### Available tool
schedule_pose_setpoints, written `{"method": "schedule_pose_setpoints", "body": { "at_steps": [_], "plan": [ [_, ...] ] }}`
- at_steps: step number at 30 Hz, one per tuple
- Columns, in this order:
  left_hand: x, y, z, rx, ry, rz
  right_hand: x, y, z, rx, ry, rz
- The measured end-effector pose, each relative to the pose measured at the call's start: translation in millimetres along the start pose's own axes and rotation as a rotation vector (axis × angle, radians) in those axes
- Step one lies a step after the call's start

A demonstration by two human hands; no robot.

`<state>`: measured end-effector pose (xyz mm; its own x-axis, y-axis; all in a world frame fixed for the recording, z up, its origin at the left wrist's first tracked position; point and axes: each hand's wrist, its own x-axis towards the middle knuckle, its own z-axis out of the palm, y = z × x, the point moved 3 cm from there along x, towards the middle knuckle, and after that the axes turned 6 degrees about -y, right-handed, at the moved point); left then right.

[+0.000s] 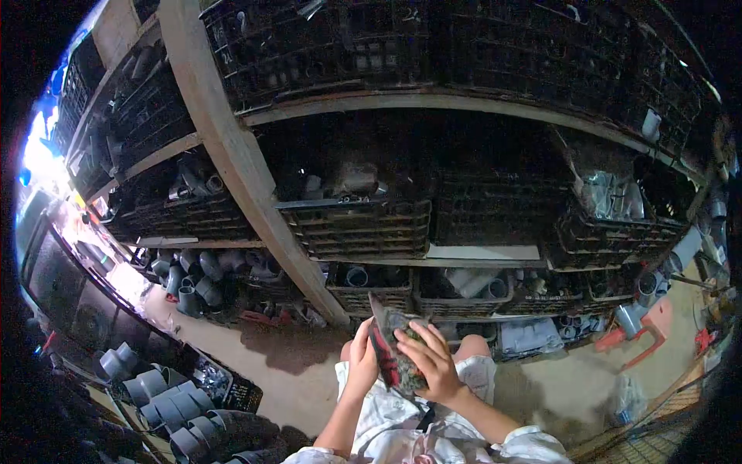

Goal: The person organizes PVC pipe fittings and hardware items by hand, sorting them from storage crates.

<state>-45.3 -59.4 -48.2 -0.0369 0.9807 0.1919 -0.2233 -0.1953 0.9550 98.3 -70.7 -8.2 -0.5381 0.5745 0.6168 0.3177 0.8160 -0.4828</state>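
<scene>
Between my hands, above my lap, is a flat, soft-looking bundle (384, 357) with red, dark grey and greenish patches; I cannot make out its exact kind. My left hand (360, 362) grips its left side, thumb up along the edge. Across its right face lie the slightly spread fingers of my right hand (433, 363), pressing against it and covering part of it. A pointed grey corner sticks up above the fingers. My knees and light-coloured clothing show just behind and below.
Wooden shelving (232, 166) ahead holds black plastic crates (363, 228) of fittings. Grey pipe fittings (174, 406) are heaped at lower left, with more piled under the left shelves. On the right floor lie an orange-red frame-like object (657, 325) and a clear plastic bag (630, 398).
</scene>
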Motion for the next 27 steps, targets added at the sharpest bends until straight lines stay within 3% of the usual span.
{"method": "schedule_pose_setpoints", "body": {
  "at_steps": [5, 11, 23, 27],
  "plan": [
    [-2, 10, 7, 0.194, -0.07, 0.037, 1, 10, -5, -0.046, 0.044, 0.026],
    [-1, 5, 9, -0.047, -0.056, -0.006, 2, 3, -2, -0.049, 0.026, -0.033],
    [7, 22, 6, 0.145, -0.049, -0.032, -16, 17, -14, -0.119, 0.103, 0.015],
    [31, 67, -11, 0.35, 0.087, 0.186, -29, 28, -26, -0.062, 0.267, 0.143]
  ]
}}
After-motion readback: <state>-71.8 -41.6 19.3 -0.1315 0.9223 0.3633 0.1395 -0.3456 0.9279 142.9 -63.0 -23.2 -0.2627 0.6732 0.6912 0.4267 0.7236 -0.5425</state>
